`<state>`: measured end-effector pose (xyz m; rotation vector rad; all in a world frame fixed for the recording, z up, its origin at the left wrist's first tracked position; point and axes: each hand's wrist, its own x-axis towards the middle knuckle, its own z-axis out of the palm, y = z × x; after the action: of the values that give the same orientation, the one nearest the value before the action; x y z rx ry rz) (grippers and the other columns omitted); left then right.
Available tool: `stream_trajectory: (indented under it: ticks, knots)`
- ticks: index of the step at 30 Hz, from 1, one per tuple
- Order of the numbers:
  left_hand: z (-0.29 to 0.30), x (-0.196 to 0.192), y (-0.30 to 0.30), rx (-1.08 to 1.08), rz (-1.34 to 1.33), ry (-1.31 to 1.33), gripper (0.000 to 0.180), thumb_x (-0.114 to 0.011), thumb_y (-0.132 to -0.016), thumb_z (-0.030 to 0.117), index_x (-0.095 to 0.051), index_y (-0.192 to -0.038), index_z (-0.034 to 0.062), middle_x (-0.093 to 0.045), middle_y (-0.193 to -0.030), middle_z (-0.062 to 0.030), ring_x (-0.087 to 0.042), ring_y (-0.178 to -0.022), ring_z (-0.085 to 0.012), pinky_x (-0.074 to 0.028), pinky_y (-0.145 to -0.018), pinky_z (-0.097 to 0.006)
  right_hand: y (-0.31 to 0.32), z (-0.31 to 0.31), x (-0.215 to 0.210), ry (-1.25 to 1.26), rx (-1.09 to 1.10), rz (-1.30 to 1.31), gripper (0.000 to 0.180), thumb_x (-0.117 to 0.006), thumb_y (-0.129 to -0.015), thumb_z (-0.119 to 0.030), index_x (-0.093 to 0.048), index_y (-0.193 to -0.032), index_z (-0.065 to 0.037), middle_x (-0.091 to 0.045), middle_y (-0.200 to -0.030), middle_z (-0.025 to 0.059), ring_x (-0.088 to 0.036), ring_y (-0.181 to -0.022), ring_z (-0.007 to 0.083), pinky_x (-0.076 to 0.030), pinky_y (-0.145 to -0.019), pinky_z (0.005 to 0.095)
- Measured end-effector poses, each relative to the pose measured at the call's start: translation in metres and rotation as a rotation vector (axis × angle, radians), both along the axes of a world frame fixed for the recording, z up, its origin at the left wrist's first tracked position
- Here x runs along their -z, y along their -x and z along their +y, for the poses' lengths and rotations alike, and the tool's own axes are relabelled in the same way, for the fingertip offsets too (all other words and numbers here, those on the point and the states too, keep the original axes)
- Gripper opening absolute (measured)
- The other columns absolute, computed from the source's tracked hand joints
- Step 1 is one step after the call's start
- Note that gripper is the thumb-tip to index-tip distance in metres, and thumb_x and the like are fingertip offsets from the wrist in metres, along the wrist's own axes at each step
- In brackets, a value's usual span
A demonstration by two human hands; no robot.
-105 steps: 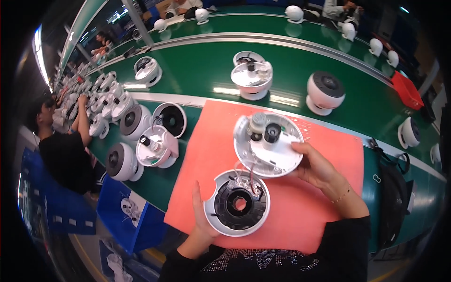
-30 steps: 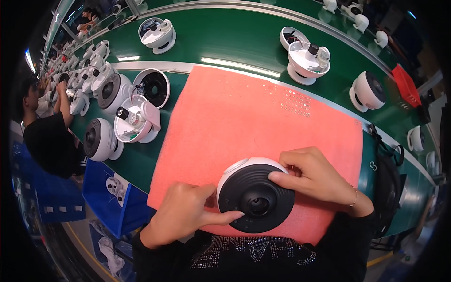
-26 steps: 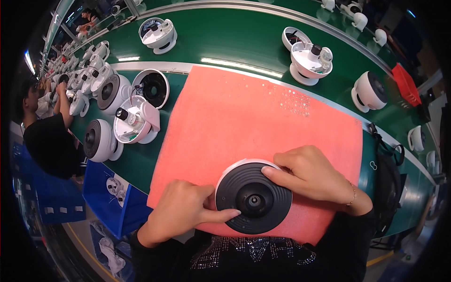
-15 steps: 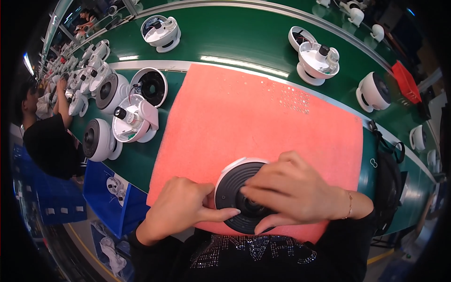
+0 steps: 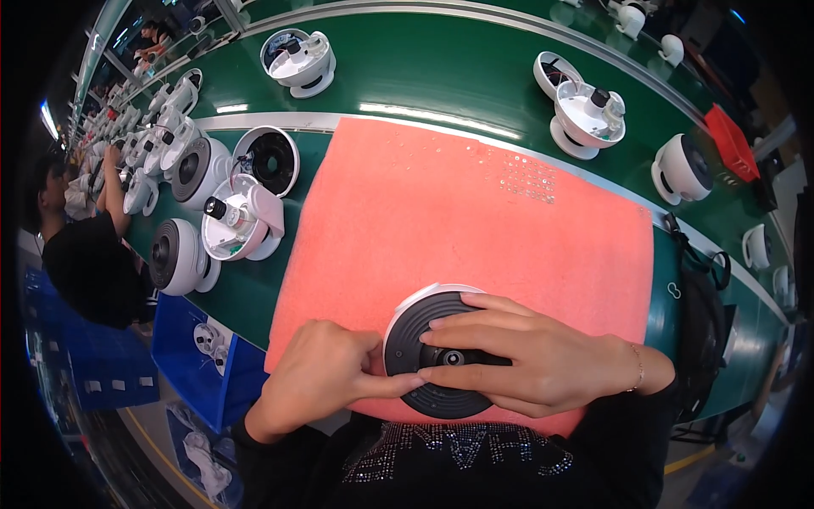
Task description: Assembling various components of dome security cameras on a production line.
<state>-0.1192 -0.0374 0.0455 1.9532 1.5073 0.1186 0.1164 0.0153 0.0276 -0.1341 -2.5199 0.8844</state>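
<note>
A round dome camera housing, white at the rim with a black ribbed face, lies on the near edge of a salmon-pink mat. My right hand lies flat across its black face, fingers spread and pressing down. My left hand grips the housing's left side, thumb pointing along its lower rim. Both hands hold the same housing close to my body.
Several white camera housings and open shells stand left of the mat on the green bench; more sit on the belt behind. A small patch of screws lies on the mat. A person in black works at far left. Red bin at right.
Earlier the housing lay open in two parts on the mat. Over the last second I have kept it joined near my body, and my right hand slid across its black face.
</note>
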Motion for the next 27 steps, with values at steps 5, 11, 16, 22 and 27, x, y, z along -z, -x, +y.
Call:
stream_trajectory:
  ticks: [5, 11, 16, 22, 27]
  knots:
    - [0.009, -0.002, -0.002, 0.014, 0.153, 0.124, 0.05, -0.068, -0.07, 0.047, -0.063, -0.073, -0.0025, -0.058, -0.055, -0.0121, -0.061, -0.053, -0.024, -0.048, -0.053, -0.03, -0.003, 0.006, 0.013, 0.129, 0.424, -0.011, 0.049, -0.061, -0.081, -0.031, -0.048, -0.12, -0.005, -0.052, -0.114, 0.019, -0.05, -0.108, 0.0342, -0.041, -0.09, 0.0416]
    - [-0.011, 0.037, -0.01, -0.289, -0.748, 0.41, 0.072, -0.07, -0.073, 0.027, -0.038, -0.127, -0.005, -0.058, -0.107, -0.0163, -0.059, -0.097, -0.0231, -0.048, -0.081, -0.033, -0.005, 0.002, 0.019, 0.866, 0.362, -0.053, 0.051, -0.058, -0.084, -0.031, -0.039, -0.121, 0.0, -0.056, -0.107, 0.0188, -0.056, -0.102, 0.0294, -0.043, -0.087, 0.0377]
    - [0.002, 0.017, -0.029, -0.142, -0.714, -0.232, 0.085, -0.076, -0.063, 0.016, -0.03, -0.131, -0.0068, -0.054, -0.112, -0.0192, -0.057, -0.103, -0.0251, -0.049, -0.084, -0.036, 0.01, 0.007, 0.003, 0.444, 0.526, 0.15, 0.071, -0.08, -0.062, -0.038, -0.041, -0.107, 0.001, -0.055, -0.105, 0.021, -0.058, -0.099, 0.0303, -0.047, -0.082, 0.0352]
    - [0.021, -0.005, -0.021, 0.006, -0.519, -0.611, 0.087, -0.078, -0.057, 0.021, -0.037, -0.126, -0.012, -0.061, -0.101, -0.0192, -0.063, -0.091, -0.0262, -0.052, -0.075, -0.032, 0.025, 0.035, -0.004, 0.087, 0.498, 0.473, 0.071, -0.083, -0.052, -0.043, -0.048, -0.095, 0.002, -0.062, -0.084, 0.0157, -0.065, -0.077, 0.0273, -0.051, -0.069, 0.0326]
    - [0.049, -0.016, -0.004, -0.065, -0.914, -0.369, 0.09, -0.071, -0.057, 0.01, -0.026, -0.133, -0.0094, -0.047, -0.121, -0.0173, -0.048, -0.113, -0.0233, -0.036, -0.097, -0.033, 0.024, 0.055, -0.019, 0.285, 0.373, 0.553, 0.08, -0.079, -0.061, -0.031, -0.038, -0.124, -0.004, -0.05, -0.117, 0.0167, -0.053, -0.105, 0.0277, -0.042, -0.091, 0.0353]
